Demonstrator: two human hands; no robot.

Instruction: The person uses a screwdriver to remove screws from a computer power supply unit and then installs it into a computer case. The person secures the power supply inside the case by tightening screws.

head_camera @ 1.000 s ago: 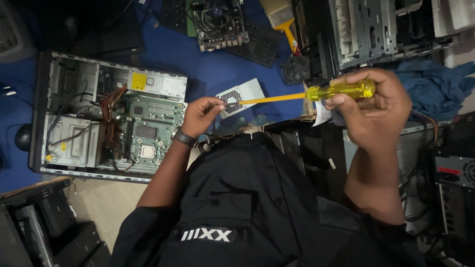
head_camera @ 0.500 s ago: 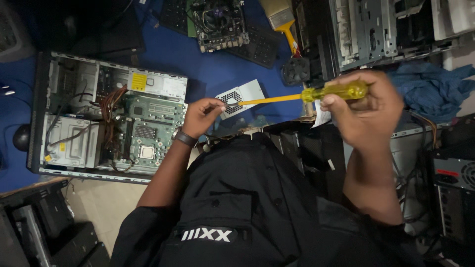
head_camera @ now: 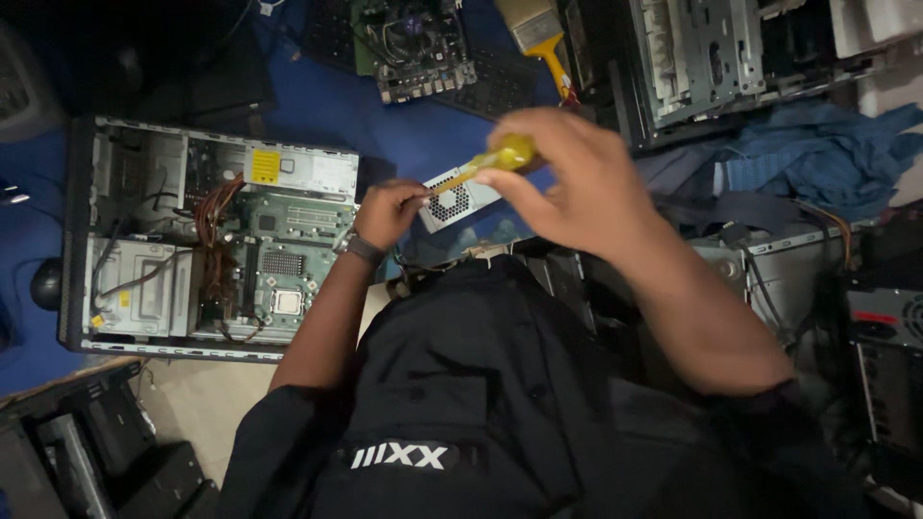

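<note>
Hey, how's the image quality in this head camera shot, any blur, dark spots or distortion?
Head view: the right hand and yellow screwdriver are smeared by motion blur; the left hand and open computer case are sharper; corners fall dark, especially top left; the wide lens bends the edges.

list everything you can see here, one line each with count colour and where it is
open computer case: 1, grey metal with a green board inside, left on the blue surface
loose circuit board: 1, green, top centre
paintbrush: 1, yellow handle, top centre, right of the board
empty metal chassis: 1, grey, top right
cloth: 1, blue, right
small vented box: 1, silver, centre, by the left hand
screwdriver: 1, yellow handle, centre, tip toward the vented box
mouse: 1, black, far left
left hand: at the vented box, wrist banded
right hand: gripping the screwdriver handle
</note>
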